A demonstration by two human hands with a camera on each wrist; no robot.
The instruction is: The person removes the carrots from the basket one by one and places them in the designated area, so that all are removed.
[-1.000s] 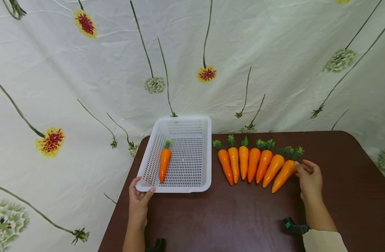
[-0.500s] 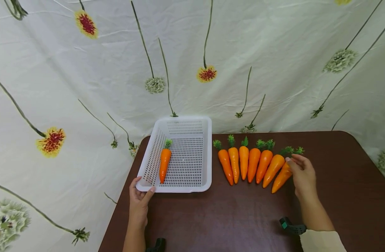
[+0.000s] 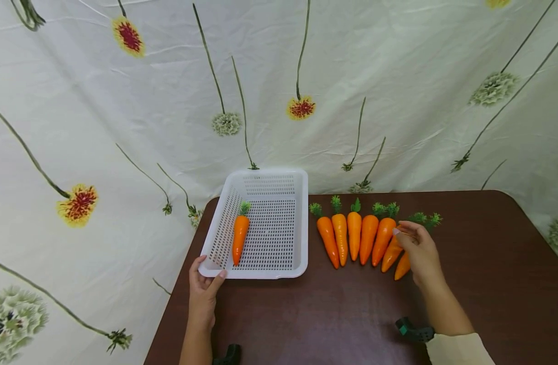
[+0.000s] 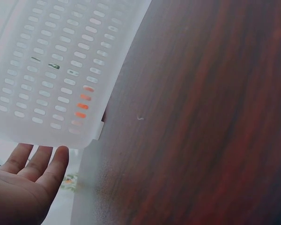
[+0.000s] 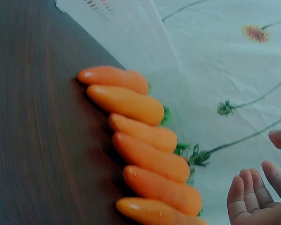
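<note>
My left hand (image 3: 202, 299) holds the near left corner of a white perforated plastic basket (image 3: 303, 228), its thumb on the rim. In the left wrist view, the fingers (image 4: 58, 161) lie against the end of the basket. One orange carrot (image 3: 240, 238) with a green top lies inside. Right of the basket, several carrots (image 3: 368, 238) are lined up, tops pointing away. Over the right end of this row is my right hand (image 3: 422, 258), partly hiding the last two carrots. Its fingers (image 5: 250, 190) are parted and loosely bent, with nothing between them.
The dark brown wooden table (image 3: 306, 319) has a rounded far right corner. Behind it hangs a white cloth (image 3: 397, 66) printed with flowers, close to the basket's far side. A black band with a small device (image 3: 413, 332) is on my right wrist.
My right hand has moved left, from beside the rightmost carrot to over the last two. The carrots and the basket stay in place, and the left hand keeps its hold.
</note>
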